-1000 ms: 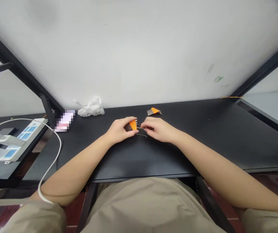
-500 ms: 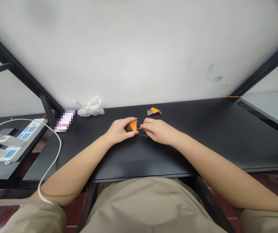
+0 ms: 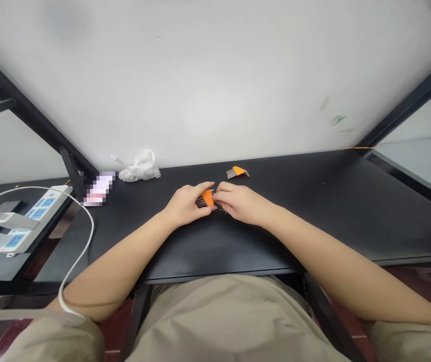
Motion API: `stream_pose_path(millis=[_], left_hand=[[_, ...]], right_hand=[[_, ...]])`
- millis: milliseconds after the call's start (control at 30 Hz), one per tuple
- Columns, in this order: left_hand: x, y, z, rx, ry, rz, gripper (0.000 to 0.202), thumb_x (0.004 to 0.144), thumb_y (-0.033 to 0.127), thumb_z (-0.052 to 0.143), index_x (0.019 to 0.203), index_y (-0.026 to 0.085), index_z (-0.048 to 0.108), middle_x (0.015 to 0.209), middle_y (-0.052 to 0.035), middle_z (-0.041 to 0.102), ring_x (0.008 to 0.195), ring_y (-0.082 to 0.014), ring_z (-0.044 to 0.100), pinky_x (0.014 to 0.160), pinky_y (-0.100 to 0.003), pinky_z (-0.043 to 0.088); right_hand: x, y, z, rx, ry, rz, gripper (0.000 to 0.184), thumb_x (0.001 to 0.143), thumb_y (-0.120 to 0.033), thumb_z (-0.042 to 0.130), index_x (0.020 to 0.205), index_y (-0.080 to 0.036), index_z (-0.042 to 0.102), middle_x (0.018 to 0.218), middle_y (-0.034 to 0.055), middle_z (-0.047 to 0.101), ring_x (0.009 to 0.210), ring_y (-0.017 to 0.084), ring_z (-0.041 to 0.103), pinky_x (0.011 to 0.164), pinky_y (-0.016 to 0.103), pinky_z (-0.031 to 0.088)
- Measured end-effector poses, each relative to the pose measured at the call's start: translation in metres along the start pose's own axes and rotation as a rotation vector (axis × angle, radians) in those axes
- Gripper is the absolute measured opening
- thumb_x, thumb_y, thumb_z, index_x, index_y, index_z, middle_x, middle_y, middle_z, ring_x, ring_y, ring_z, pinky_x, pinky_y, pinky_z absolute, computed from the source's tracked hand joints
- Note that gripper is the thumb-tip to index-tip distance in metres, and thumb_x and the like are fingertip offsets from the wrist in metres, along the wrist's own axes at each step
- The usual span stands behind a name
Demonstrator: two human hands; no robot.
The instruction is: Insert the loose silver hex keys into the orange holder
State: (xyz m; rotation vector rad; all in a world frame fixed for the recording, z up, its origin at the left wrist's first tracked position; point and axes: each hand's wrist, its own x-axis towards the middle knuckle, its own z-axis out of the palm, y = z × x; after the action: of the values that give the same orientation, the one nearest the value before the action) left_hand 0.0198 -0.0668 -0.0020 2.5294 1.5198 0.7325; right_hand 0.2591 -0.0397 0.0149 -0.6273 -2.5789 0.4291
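Observation:
My left hand point(image 3: 185, 203) grips an orange holder with several dark hex keys point(image 3: 205, 198) just above the black desk point(image 3: 313, 211). Pressed against the holder's right side, my right hand point(image 3: 238, 202) has its fingers pinched on a thin hex key, mostly hidden under them. A second orange hex key set point(image 3: 237, 172) lies on the desk a little behind my right hand, near the wall.
A crumpled white plastic bag point(image 3: 139, 169) lies at the back of the desk by the wall. At the left stand a white power strip point(image 3: 30, 216) and a white cable point(image 3: 83, 241) that hangs over the desk edge. Black frame posts rise at both sides.
My right hand has moved left, up against the holder, and the loose thin key that lay on the desk between the hands is now under its fingers.

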Motion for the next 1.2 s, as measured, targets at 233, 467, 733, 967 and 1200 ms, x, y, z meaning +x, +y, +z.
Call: stream_pose_path(millis=[233, 467, 733, 967, 1200], left_hand=[[0.002, -0.003, -0.002, -0.065, 0.051, -0.051, 0.065, 0.083, 0.051, 0.071, 0.142, 0.029, 0.055, 0.131, -0.0025, 0.069, 0.108, -0.0237, 0.07, 0.1, -0.036, 0.054], [0.002, -0.006, -0.004, -0.085, 0.063, -0.073, 0.065, 0.081, 0.051, 0.074, 0.14, 0.029, 0.057, 0.13, -0.0021, 0.07, 0.11, -0.0243, 0.07, 0.099, -0.036, 0.055], [0.001, -0.004, -0.002, -0.042, 0.066, -0.052, 0.065, 0.083, 0.055, 0.072, 0.14, 0.029, 0.057, 0.132, -0.0019, 0.069, 0.11, -0.0246, 0.069, 0.101, -0.037, 0.053], [0.001, -0.005, -0.002, -0.041, 0.063, -0.039, 0.064, 0.083, 0.055, 0.072, 0.14, 0.028, 0.057, 0.134, -0.0025, 0.068, 0.111, -0.0243, 0.069, 0.101, -0.036, 0.053], [0.001, -0.011, -0.005, -0.048, 0.06, -0.048, 0.064, 0.084, 0.053, 0.072, 0.141, 0.028, 0.057, 0.134, -0.0023, 0.068, 0.112, -0.0238, 0.069, 0.101, -0.035, 0.053]], right_hand=[[0.008, 0.001, 0.01, 0.342, 0.163, 0.082, 0.017, 0.09, -0.014, 0.054, 0.104, -0.021, 0.061, 0.103, 0.0052, 0.065, 0.089, 0.017, 0.062, 0.082, 0.03, 0.051], [0.007, 0.007, 0.017, 0.3, 0.198, 0.138, 0.013, 0.09, -0.016, 0.057, 0.097, -0.021, 0.066, 0.097, 0.0036, 0.069, 0.083, 0.016, 0.062, 0.079, 0.03, 0.049], [0.01, 0.005, 0.022, 0.246, 0.207, 0.136, 0.014, 0.091, -0.014, 0.056, 0.092, -0.02, 0.068, 0.093, 0.0032, 0.071, 0.083, 0.016, 0.063, 0.078, 0.028, 0.047], [0.01, 0.009, 0.025, 0.256, 0.155, 0.194, 0.008, 0.089, -0.016, 0.057, 0.091, -0.02, 0.063, 0.088, 0.0007, 0.069, 0.075, 0.015, 0.061, 0.071, 0.027, 0.046], [0.005, 0.014, 0.021, 0.002, -0.119, 0.192, 0.004, 0.085, -0.017, 0.063, 0.088, -0.019, 0.065, 0.093, 0.0068, 0.064, 0.087, 0.019, 0.06, 0.074, 0.029, 0.045]])
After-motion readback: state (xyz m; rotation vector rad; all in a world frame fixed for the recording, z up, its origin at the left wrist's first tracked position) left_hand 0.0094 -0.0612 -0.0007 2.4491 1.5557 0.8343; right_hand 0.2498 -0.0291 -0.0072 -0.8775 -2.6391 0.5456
